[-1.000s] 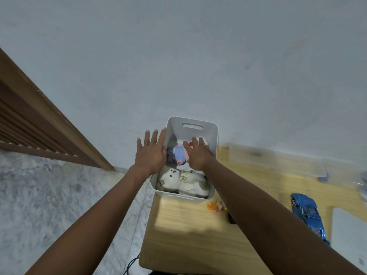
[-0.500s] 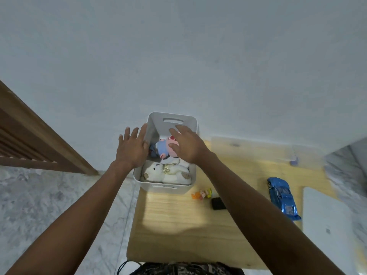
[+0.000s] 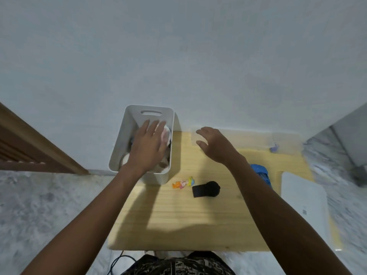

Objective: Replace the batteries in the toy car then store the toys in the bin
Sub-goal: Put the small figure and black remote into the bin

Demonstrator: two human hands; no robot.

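Setting: pale wall at the back, marbled grey floor either side, a wooden slatted panel [image 3: 29, 147] seen at far left.
Surface: light wooden table [image 3: 178, 219] set against the wall, lit unevenly, with arm shadows cast across it.
Bin: white plastic bin [image 3: 122, 141] with a slot handle, placed at the table's far left corner; soft toys [image 3: 165, 135] are seen inside, mostly covered, with pink and cream patches showing.
Left hand: left hand [image 3: 147, 147] is laid flat inside the bin, fingers straight and together, pressed on the soft toys; nothing is grasped.
Right hand: right hand [image 3: 216, 145] is held above the table to the right of the bin, fingers loosely spread and slightly bent, nothing held.
Toy car: blue toy car [image 3: 261, 173] is lying on the table at the right, partly hidden behind the right forearm, well apart from the bin.
Small figure: orange and yellow figure [image 3: 183, 183] is lying just beside the bin's near corner.
Black object: dark item [image 3: 206, 189] is lying next to the figure; its kind cannot be told.
White slab: flat white item [image 3: 303, 197] is seen at the table's right edge.
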